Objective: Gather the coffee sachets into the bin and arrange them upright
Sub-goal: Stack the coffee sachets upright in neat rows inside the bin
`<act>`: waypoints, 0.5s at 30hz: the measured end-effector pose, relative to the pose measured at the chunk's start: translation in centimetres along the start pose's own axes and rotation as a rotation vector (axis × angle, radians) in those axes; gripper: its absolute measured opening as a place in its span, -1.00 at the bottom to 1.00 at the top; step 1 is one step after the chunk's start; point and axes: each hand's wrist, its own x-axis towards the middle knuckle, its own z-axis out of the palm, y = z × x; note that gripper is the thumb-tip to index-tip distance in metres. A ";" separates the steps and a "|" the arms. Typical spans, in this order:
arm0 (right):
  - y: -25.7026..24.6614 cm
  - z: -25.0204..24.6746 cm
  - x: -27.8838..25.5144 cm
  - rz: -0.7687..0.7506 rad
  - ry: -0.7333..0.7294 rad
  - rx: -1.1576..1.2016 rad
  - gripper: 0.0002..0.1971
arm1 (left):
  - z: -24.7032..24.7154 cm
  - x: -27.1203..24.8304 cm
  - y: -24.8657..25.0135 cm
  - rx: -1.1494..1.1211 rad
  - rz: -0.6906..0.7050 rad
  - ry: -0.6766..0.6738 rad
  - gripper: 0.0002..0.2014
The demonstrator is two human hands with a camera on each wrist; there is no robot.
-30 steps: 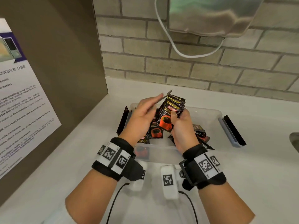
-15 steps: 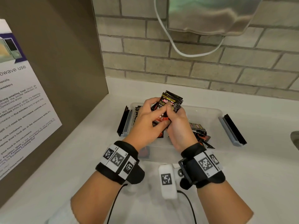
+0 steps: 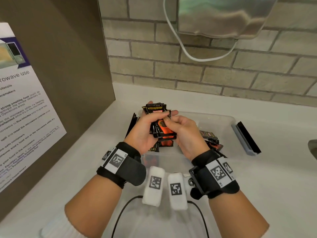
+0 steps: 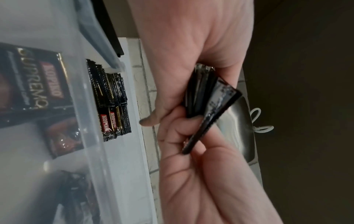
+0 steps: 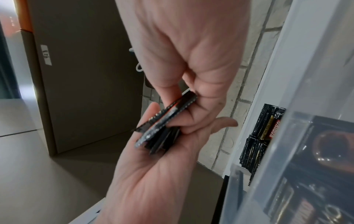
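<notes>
Above the clear plastic bin (image 3: pixel 221 121) I hold a stack of black coffee sachets (image 3: pixel 155 109). My left hand (image 3: pixel 147 127) grips the stack, thumb in front and fingers behind. My right hand (image 3: pixel 181 127) pinches the front sachet (image 3: pixel 164 131), the one with an orange cup printed on it. The left wrist view shows the stack (image 4: pixel 199 91) edge-on in the left hand (image 4: pixel 182 60). The right wrist view shows the pinched sachet (image 5: pixel 172 112). More sachets (image 3: pixel 208 134) lie loose in the bin, and a few sachets (image 4: pixel 111 98) stand by its far wall.
The bin sits on a white counter (image 3: pixel 274 177) with black latches folded out at its right end (image 3: pixel 247 138) and left end (image 3: pixel 131 124). A brown panel with a poster (image 3: pixel 25 109) stands at left. Behind are a brick wall, a metal dispenser (image 3: pixel 223 16) and a sink edge (image 3: pixel 313 148).
The left hand brought a single sachet onto the fanned sachets that the right hand held. The stack now sits in the left hand, squared up and a little lower.
</notes>
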 end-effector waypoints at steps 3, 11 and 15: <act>-0.2 0.0 0.0 -0.029 0.051 0.104 -0.82 | 0.6 -0.1 0.2 -0.039 0.007 0.008 -0.46; 0.2 1.1 -0.2 -0.020 -0.034 0.349 -0.68 | 1.6 0.4 0.8 -0.103 0.345 0.189 -0.60; 0.4 1.9 0.3 -0.009 -0.078 0.520 -0.32 | 2.1 0.3 0.2 0.040 0.290 0.138 -0.58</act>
